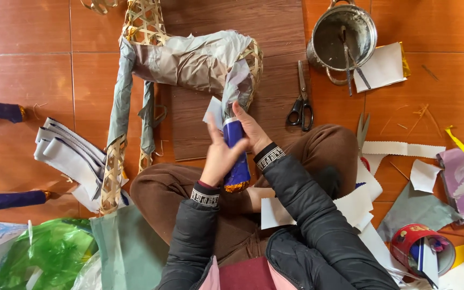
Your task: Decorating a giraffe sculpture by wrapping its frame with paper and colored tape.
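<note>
We wrap both hands, left hand (218,156) and right hand (251,129), tight around the blue tube (236,156) and press its paper smooth under the woven frame (189,62).

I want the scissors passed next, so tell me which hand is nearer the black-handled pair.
Right. The right hand holds the blue tube, just left of the scissors; the left hand is on the tube's far side.
</note>
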